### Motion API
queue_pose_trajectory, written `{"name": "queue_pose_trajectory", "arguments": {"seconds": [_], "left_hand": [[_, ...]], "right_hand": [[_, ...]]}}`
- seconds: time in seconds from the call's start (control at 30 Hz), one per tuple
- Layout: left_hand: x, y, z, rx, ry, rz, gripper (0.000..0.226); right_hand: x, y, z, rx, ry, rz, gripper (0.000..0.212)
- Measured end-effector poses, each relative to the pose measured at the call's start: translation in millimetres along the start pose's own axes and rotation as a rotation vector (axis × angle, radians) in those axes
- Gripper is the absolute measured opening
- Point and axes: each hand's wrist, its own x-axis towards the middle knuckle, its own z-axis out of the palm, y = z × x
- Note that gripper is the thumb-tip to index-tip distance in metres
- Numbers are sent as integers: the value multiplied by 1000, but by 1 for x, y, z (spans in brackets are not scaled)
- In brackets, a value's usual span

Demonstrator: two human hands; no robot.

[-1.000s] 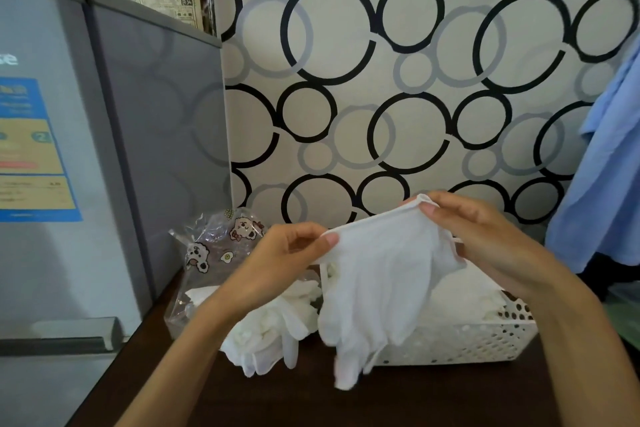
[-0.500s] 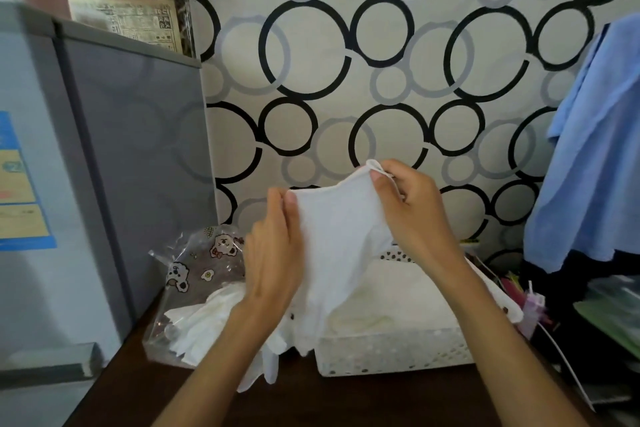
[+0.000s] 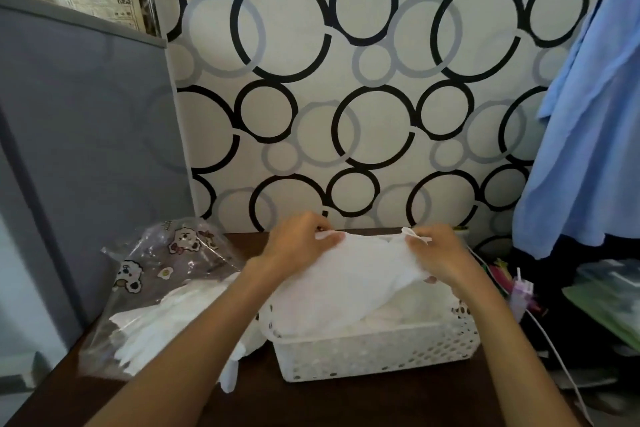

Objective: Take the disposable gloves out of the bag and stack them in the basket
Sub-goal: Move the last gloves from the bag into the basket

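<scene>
Dark desk (image 3: 311, 402) against circle-pattern wall. Bag (image 3: 166, 274) at left edge, spare gloves (image 3: 162, 322) spilling from it, unchanged. Left hand (image 3: 298, 246) and right hand (image 3: 436, 253) each pinch a cuff corner of one white glove (image 3: 360, 274), now spread apart and lowered from chest height to over the basket (image 3: 377, 354) at desk centre, glove draped onto its pile.

Soft, even, rather dim light is seen throughout, with no hard shadows or glare. Straight lines are bowed toward the edges by the wide lens, and fine detail is smeared by slight blur.
</scene>
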Motion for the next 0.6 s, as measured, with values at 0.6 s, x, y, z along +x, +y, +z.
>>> {"name": "queue_pose_trajectory", "arguments": {"seconds": [0.6], "left_hand": [[-40,8,-8,229,-549,196,83]], "right_hand": [[-3,-1,-28,-404,-176,-335,44]]}}
